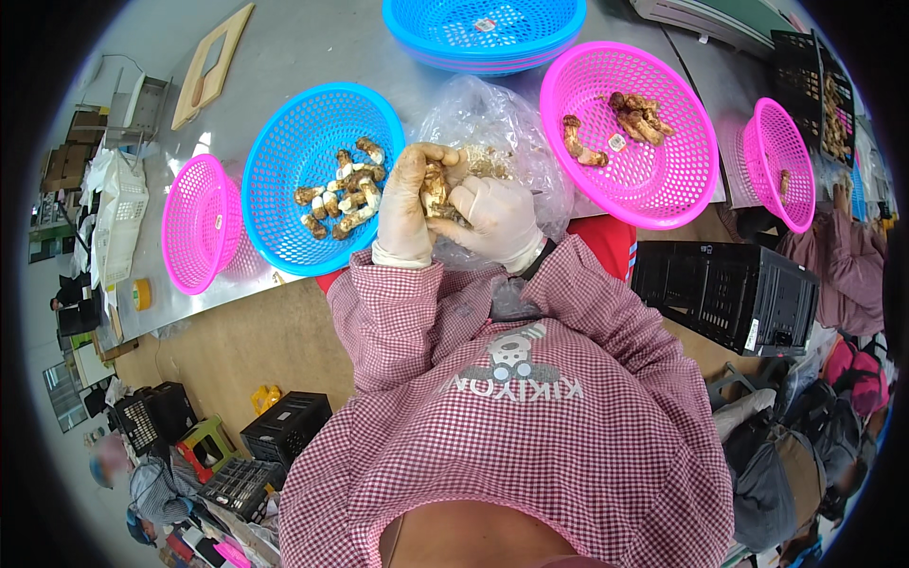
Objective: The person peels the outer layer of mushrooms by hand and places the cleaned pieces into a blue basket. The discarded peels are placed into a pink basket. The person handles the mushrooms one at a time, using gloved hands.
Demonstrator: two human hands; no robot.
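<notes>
My left hand (410,202), in a soiled pale glove, is closed around a brown and cream mushroom (435,188). Against the lower part of that mushroom rests my right hand (495,219), gloved too, its fingers curled; a thin dark tip, perhaps of a small tool, sticks out beside it. Behind both hands a clear plastic bag (497,117) holds pale scraps. A blue perforated basket (266,163) at the left contains several mushrooms (351,188) with whitish stems. To the right, a pink basket (692,142) has several browner mushrooms (643,117) in it.
Stacked blue baskets (485,35) stand at the back. Smaller pink baskets (190,224) (792,163) flank the sides. A cutting board (233,42) carries a knife (207,60) at the far left. Yellow tape (142,294) lies near the left edge. A black crate (731,295) is right; a co-worker (845,266) is beyond.
</notes>
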